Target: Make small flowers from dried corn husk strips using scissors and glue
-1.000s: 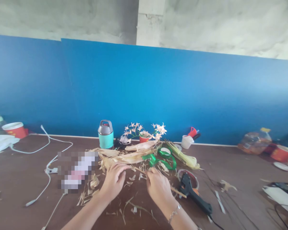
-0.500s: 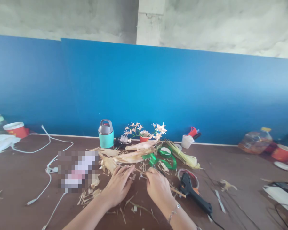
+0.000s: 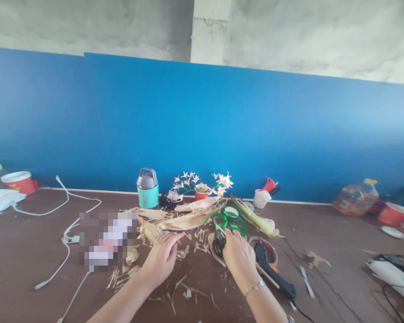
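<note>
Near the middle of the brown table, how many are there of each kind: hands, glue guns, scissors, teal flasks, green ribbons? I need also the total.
Hands: 2, the left hand and the right hand
Black glue gun: 1
Scissors, at the right hand: 1
Teal flask: 1
Green ribbon: 1
Total: 6

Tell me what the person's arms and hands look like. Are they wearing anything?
Both arms are bare, with no sleeves in view. The left hand has no glove, watch or bracelet. The right hand is gloveless too, but a thin silver chain bracelet circles its wrist. Any rings are too small to make out.
</note>
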The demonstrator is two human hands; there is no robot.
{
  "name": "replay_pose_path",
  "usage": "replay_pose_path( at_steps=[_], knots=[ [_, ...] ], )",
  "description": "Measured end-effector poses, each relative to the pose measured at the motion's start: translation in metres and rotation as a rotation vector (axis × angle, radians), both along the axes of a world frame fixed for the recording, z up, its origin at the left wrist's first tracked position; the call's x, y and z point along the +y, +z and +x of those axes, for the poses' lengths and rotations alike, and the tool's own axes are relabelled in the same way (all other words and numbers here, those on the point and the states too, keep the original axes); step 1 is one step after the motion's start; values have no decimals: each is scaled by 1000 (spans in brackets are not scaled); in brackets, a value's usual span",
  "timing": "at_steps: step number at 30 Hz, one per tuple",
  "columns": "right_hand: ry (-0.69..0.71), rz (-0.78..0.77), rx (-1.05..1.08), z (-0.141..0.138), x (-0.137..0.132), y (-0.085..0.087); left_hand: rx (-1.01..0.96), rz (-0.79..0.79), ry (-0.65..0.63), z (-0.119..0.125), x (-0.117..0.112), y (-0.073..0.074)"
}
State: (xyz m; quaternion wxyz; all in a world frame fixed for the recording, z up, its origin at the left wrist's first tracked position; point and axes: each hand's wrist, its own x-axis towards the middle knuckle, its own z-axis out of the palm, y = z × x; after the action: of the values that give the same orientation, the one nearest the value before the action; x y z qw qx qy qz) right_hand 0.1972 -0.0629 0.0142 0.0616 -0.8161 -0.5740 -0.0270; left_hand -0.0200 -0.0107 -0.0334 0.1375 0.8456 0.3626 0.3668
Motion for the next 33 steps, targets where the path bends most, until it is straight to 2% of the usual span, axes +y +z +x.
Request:
replay_pose_path(
  at_steps=[9,16,22,27,30,33],
  knots=[
    [36,13,5,-4,-1,-2,-97,-43,175,-8,13,-6],
    [-2,-20,44,-4,-1,2,-65,-94,173,-8,14,-9],
    [-72,0,-42,-2,-2,7,-5,-49,165,-6,16,-11],
    [19,53,-38,-7,-2,2,-26,-11,160,-6,16,-10],
    [99,-13,-2,-10,-1,-2,-40,1,159,-6,15,-8],
    [36,-66,6,-8,0,-1,-56,-10,166,-6,14,-7]
  ],
)
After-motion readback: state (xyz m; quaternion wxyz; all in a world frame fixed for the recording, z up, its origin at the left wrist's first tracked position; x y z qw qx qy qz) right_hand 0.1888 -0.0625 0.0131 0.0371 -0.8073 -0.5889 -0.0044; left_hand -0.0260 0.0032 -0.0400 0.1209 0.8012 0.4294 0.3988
